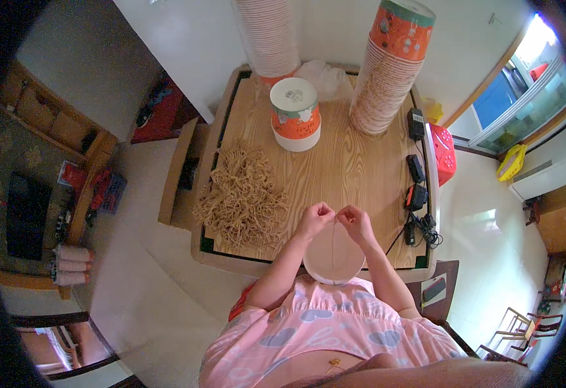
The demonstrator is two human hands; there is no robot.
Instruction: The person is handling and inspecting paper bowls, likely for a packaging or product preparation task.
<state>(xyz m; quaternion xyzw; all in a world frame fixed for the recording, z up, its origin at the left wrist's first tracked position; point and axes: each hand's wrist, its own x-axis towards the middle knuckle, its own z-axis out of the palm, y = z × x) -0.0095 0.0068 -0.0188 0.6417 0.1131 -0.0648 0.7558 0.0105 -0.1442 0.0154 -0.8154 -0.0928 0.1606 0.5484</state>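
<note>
A white paper bucket stands against my body at the table's near edge, its pale round face toward me. Over its far rim, my left hand and my right hand come close together with fingertips pinched. Between them a thin cord hangs down across the bucket; the fingertips hide how it is gripped. To the left lies a loose heap of tan twisted cords. Farther back, an orange, green and white paper bucket sits upside down.
Tall nested bucket stacks stand at the back left and back right. A crumpled clear plastic bag lies between them. Black power adapters with cables line the table's right edge. A red plastic stool stands beyond it.
</note>
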